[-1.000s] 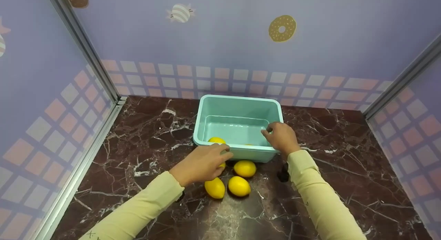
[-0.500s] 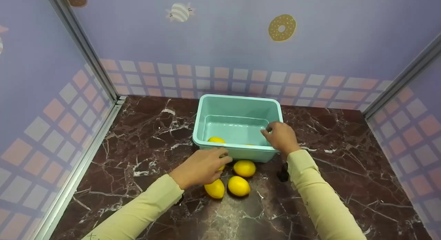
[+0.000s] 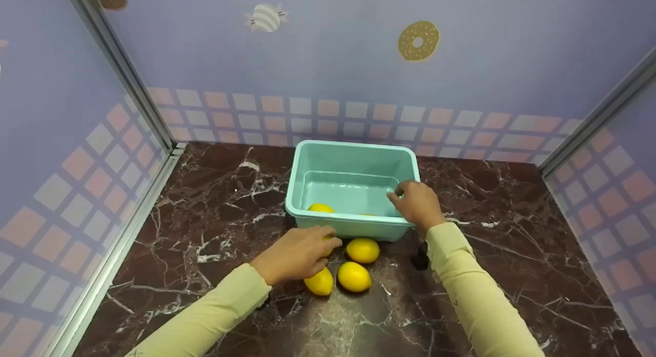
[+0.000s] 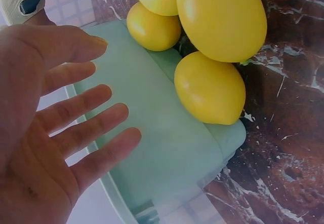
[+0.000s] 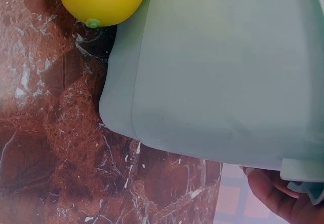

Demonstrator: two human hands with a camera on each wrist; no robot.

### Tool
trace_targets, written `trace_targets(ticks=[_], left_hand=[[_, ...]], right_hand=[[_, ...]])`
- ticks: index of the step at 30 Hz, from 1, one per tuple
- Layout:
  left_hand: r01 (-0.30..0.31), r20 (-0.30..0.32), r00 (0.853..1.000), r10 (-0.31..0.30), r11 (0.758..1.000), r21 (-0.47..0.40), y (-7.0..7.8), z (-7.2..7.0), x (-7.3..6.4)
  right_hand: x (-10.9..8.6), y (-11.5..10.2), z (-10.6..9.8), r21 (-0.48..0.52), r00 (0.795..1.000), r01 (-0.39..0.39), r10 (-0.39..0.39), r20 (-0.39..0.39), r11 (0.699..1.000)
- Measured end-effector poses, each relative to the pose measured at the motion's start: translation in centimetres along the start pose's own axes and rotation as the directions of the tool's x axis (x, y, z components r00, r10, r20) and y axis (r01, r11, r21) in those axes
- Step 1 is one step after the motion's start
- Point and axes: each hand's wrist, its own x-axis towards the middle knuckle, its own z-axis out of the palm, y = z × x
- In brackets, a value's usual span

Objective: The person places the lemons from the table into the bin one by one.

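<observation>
Just in front of the green bin (image 3: pixel 353 229), the left hand (image 3: pixel 294 252) stretches its fingers apart beside four yellow lemons (image 3: pixel 354 276) on the marbled table (image 3: pixel 220 193). Two more lemons (image 3: pixel 321 208) show inside the bin by its near wall, while the right hand (image 3: pixel 421 204) grips the bin's right rim.

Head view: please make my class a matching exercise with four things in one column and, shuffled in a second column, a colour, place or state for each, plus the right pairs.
Column one
1. Tub
2. Left hand
3. Right hand
4. Tabletop

Column two
A. At the tub's right end
B. Dark reddish-brown with pale veins
C. Pale blue-green
D. Fingers apart, near the lemons outside the tub

Right pairs: 1-C, 2-D, 3-A, 4-B
</observation>
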Motion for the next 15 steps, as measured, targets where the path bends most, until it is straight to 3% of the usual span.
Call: trace_targets(ticks=[7,15], left_hand=[[-0.008,-0.019,1.000,0.007,1.000,-0.017,-0.09,0.51,-0.36],[0.018,0.071,0.997,-0.016,0.999,-0.031,0.04,0.90,-0.52]], right_hand=[[0.00,-0.07,-0.06,-0.005,1.000,0.009,-0.009,0.000,1.000],[-0.01,-0.10,0.07,-0.002,1.000,-0.001,0.001,-0.008,1.000]])
